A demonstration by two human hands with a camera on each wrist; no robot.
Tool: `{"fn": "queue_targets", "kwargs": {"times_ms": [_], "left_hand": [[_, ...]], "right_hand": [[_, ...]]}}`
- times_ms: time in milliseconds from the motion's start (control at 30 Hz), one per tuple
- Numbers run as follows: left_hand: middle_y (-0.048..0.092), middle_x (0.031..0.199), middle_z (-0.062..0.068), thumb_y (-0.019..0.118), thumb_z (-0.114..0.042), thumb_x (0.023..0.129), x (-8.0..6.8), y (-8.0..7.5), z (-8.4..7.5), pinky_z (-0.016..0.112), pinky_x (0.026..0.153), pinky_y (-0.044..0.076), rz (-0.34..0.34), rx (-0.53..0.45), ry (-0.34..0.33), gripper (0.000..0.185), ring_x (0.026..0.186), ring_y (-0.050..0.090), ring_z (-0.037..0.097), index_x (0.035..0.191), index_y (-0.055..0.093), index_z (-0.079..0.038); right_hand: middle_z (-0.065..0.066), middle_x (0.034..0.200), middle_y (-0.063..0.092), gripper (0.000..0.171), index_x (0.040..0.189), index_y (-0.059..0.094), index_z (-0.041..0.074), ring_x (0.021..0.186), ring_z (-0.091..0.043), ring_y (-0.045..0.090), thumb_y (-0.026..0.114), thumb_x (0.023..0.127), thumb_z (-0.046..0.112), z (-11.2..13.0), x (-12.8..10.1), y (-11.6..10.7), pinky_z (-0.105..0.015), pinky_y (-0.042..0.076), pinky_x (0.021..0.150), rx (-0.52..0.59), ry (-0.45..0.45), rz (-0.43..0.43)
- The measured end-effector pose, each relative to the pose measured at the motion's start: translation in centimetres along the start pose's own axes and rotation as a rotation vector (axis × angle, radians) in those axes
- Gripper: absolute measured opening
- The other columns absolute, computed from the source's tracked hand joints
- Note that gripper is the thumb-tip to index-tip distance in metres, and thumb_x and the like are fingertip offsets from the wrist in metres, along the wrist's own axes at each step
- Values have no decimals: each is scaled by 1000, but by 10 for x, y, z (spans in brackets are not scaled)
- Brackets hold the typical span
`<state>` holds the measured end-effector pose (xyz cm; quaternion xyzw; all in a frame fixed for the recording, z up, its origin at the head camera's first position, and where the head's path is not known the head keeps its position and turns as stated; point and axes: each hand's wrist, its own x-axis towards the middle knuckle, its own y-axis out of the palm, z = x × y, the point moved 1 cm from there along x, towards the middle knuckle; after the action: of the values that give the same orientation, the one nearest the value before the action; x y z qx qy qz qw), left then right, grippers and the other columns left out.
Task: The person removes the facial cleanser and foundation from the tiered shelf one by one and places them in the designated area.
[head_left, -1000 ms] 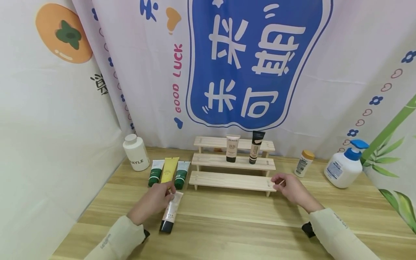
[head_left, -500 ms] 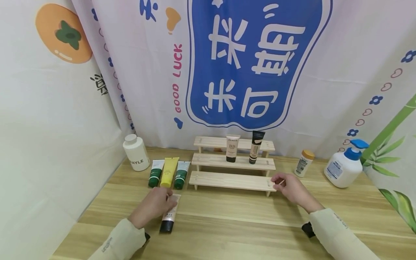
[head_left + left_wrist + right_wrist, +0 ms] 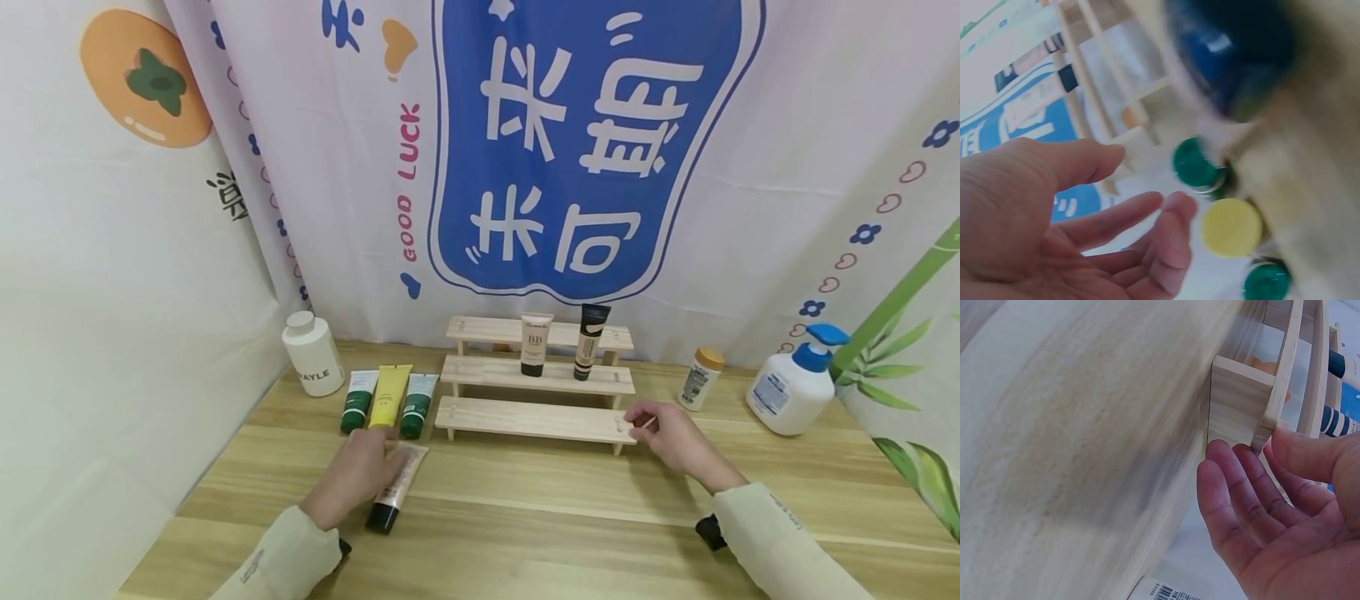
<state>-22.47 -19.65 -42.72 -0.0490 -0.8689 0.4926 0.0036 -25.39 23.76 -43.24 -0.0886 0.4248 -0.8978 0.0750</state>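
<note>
Left hand: moved back from the yellow tube over the last second; now lies over the upper part of the pale tube, fingers loosely spread in the wrist view.
Pale tube: black-capped end swung slightly; crimped end now points more toward the wooden rack.
Camera: view shifted slightly.

Six tubes, three bottles, one three-tier wooden rack.

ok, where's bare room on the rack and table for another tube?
Bottom step is bare end to end; right hand touches its right end. Table in front is bare between the hands. Crowded: three tubes left of the rack, left hand on a fourth.
</note>
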Motion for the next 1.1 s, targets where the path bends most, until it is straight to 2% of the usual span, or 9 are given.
{"fn": "queue_targets", "kwargs": {"times_ms": [100,200,333,433,533,633,767,900,1100], "left_hand": [[60,79,7,65,-20,89,0,-6,-11,28,42,41,-83,15,50,29,53,51,14,109,63,1],[57,74,3,66,-18,88,5,-12,-27,28,46,42,-173,29,167,23,56,50,14,104,65,-2],[61,91,7,70,-15,85,15,-18,-58,30,59,47,-287,56,334,29,72,54,16,111,65,-5],[60,109,10,72,-13,83,27,-19,-87,33,72,51,-345,40,471,38,88,57,20,119,62,-9],[55,119,8,73,-13,82,41,-14,-114,35,85,48,-379,24,583,50,101,55,21,129,56,-14],[53,124,5,73,-15,84,54,-8,-138,36,90,45,-386,13,613,57,109,51,20,135,50,-19],[49,129,6,70,-18,86,71,-1,-160,37,88,47,-402,14,597,59,111,48,21,139,47,-22],[50,131,8,69,-17,86,83,5,-168,38,87,48,-440,14,587,53,112,47,23,136,51,-20],[52,128,9,68,-16,87,93,12,-167,36,83,49,-502,-19,631,47,108,49,23,132,56,-16]], "right_hand": [[-6,89,63,15,98,64,0,75,-16,56,66,84,-4,-1,-1,-1,-29,48,63,-6,-7,3],[-5,88,63,15,97,64,1,75,-16,56,66,84,-4,-3,-1,-1,-29,49,64,-11,4,-3],[-4,88,62,14,98,64,1,75,-16,56,66,84,-4,-5,-1,-2,-29,48,64,-14,5,4],[-4,88,62,14,98,64,1,76,-16,56,66,84,-3,-6,-1,-2,-29,48,64,-16,5,6],[-4,88,62,14,97,64,1,76,-16,56,67,84,-3,-6,-1,-2,-29,48,64,-15,6,-3],[-4,88,62,14,98,64,1,76,-16,56,67,84,-3,-6,-1,-1,-29,48,64,-9,0,-7],[-4,88,62,15,98,64,1,76,-16,57,66,84,-3,-5,0,1,-29,49,64,-3,-4,-4],[-5,88,63,15,99,64,0,76,-16,57,66,84,-3,-4,1,2,-29,49,64,-1,-6,-8],[-5,88,63,15,99,64,1,75,-16,57,66,84,-3,-4,1,2,-29,49,63,2,-1,-18]]}}
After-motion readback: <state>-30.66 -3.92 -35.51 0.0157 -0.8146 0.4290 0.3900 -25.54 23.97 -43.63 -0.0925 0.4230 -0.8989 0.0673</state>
